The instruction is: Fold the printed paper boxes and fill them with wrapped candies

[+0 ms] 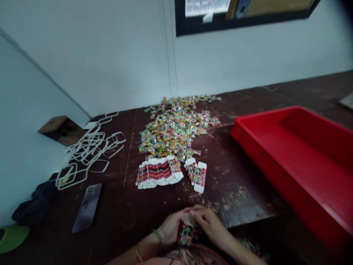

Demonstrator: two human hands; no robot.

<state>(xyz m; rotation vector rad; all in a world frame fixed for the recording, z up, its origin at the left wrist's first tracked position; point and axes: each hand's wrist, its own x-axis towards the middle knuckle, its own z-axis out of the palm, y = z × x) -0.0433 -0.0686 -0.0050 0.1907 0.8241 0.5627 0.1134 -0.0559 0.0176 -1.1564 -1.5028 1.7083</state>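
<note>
Close to my body, at the table's front edge, my left hand (174,225) is closed round the side of a small printed carton (186,235) with colourful dots. My right hand (205,221) has its fingers at the carton's pale top end, gripping it there. Beyond the hands lies a fanned row of flat printed cartons (158,172), red and white. Two or so more cartons (200,176) rest just right of that row. Behind them spreads a heap of small clear candy packets (173,132) with multicoloured contents.
A large red tray (261,154) stands on the right of the dark table (121,206). On the left are a phone (87,208), tangled white bands (91,147), a brown cardboard box (62,129), a black bag (34,206) and a green object (13,237). A wall (124,55) bounds the back.
</note>
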